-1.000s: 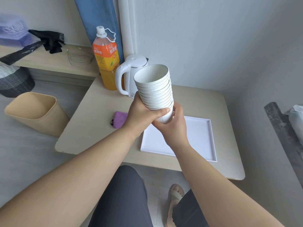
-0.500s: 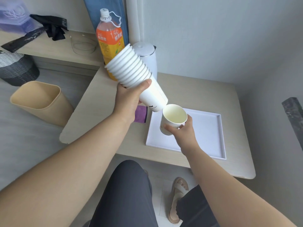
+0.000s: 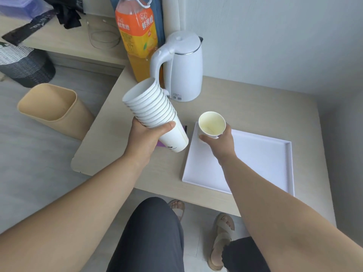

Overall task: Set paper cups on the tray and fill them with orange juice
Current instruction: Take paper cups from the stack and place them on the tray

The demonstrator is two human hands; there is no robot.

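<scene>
Left hand (image 3: 145,138): wrapped round the lower end of the stack of paper cups (image 3: 155,114), thumb across the front. The stack tilts, its mouths leaning up and to the left.
Right hand (image 3: 220,142): fingers curled round a single paper cup (image 3: 211,124), which is upright and mouth up.
Single paper cup: at the far-left corner of the white tray (image 3: 265,154). Its base is hidden, so contact is unclear.
White tray: flat on the wooden table (image 3: 245,99).
Orange juice bottle (image 3: 137,36): standing at the table's back left, just behind the white kettle (image 3: 182,65).
Floor: beige bin (image 3: 53,108) left of the table.
</scene>
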